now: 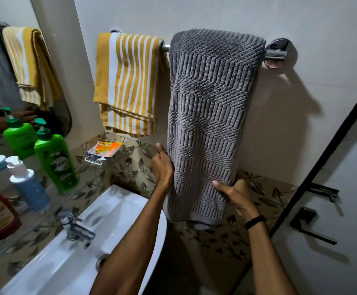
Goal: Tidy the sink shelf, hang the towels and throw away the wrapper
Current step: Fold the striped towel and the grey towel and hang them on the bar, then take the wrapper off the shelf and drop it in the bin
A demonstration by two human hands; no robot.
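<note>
Two towels hang folded over a chrome rail (275,54): a thick grey towel (209,103), ribbed in zigzag bands, and a yellow-and-white striped towel (128,81). The left hand (162,167) grips the grey towel's left edge. The right hand (239,194) pinches its lower right edge, thumb in front, fingers behind. Left of the fingers, an orange wrapper (104,149) lies on a glass shelf (92,161). A green bottle (56,160) reads "Vatika".

Green pump bottle (55,158) reads "Vatika"; wrapper (104,150) txt illegible.
</note>
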